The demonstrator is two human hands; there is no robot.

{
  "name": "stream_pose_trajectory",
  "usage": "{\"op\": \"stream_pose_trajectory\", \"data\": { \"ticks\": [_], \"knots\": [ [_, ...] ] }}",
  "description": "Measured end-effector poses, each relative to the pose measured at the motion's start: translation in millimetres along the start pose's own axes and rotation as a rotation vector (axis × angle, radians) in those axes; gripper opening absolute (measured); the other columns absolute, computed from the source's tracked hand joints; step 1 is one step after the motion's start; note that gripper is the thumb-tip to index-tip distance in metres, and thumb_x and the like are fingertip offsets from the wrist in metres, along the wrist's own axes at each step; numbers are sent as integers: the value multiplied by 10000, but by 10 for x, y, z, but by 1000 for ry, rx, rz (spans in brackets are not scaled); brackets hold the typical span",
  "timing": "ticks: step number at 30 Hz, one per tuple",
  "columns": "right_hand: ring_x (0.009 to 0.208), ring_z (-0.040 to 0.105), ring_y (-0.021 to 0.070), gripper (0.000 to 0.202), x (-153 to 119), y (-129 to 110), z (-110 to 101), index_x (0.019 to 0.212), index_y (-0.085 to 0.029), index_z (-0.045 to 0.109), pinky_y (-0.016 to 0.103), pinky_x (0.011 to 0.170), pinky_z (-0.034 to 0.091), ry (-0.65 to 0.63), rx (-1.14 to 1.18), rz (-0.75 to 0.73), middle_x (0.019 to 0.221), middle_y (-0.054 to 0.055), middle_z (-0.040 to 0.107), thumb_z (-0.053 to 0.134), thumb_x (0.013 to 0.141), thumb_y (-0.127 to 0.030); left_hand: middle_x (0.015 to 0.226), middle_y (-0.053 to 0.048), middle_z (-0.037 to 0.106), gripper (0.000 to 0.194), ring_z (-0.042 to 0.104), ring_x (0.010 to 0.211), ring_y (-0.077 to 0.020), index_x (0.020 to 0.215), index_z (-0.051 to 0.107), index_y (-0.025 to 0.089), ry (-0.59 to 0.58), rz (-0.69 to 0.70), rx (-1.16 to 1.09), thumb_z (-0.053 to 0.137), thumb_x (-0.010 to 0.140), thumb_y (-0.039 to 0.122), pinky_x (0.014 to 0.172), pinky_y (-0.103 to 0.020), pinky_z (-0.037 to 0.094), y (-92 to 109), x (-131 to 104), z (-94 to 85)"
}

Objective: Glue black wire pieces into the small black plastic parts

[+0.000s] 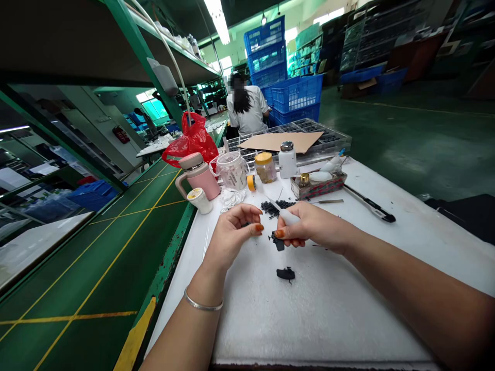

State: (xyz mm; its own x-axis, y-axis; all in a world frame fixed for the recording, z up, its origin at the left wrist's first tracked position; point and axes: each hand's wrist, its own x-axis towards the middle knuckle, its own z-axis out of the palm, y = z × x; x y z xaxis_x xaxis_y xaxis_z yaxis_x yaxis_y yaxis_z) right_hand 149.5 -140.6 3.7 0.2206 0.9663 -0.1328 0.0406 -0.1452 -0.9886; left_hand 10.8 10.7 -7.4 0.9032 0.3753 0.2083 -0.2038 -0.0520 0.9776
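Note:
My right hand (303,224) is closed around a small white squeeze bottle (289,216), its thin tip pointing up and left. At the thumb of that hand is a small black plastic part (279,244), seemingly pinched too. My left hand (237,226) is beside it, fingers curled towards the thumb. A dark bit shows between those fingers, too hidden to name. On the white tabletop (309,319) below lies another small black part (285,273). A pile of small black pieces (276,207) sits behind my hands.
Behind stand a pink mug (203,180), a clear tub (232,171), a yellow-lidded jar (265,167) and a white bottle (287,161). A small box (320,186) and a black-handled tool (371,205) are rightward. Left runs a green conveyor belt (96,257). A person (247,108) sits ahead.

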Motion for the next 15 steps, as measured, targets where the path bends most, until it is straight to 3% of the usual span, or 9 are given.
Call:
{"op": "stream_pose_trajectory", "data": {
  "ticks": [4,7,11,15],
  "knots": [
    [516,501,117,152,-12,1,-43,659,-114,615,199,469,361,-177,-224,62,574,27,598,657,688,-257,794,-16,527,309,519,714,-99,910,612,139,232,-12,-112,776,704,300,585,-185,527,38,16,-104],
    [552,533,138,75,-9,39,-20,662,-122,659,215,506,403,-282,-334,98,610,30,621,615,653,-182,783,-5,514,357,510,700,-91,866,600,137,345,-11,-172,809,645,325,553,-159,507,73,30,-179],
    [613,575,167,148,6,56,-76,730,-143,699,219,518,406,-182,-437,112,664,26,650,588,632,-154,773,-12,531,355,507,687,-102,845,610,132,362,-21,-84,790,648,366,550,-169,481,51,48,-203],
    [691,604,185,86,-8,26,-312,695,-177,673,224,541,383,-12,-722,116,711,5,667,599,652,-165,773,-37,594,150,515,695,-131,780,686,146,227,-8,452,699,738,290,603,-210,426,-48,57,-186]
  ]
}}
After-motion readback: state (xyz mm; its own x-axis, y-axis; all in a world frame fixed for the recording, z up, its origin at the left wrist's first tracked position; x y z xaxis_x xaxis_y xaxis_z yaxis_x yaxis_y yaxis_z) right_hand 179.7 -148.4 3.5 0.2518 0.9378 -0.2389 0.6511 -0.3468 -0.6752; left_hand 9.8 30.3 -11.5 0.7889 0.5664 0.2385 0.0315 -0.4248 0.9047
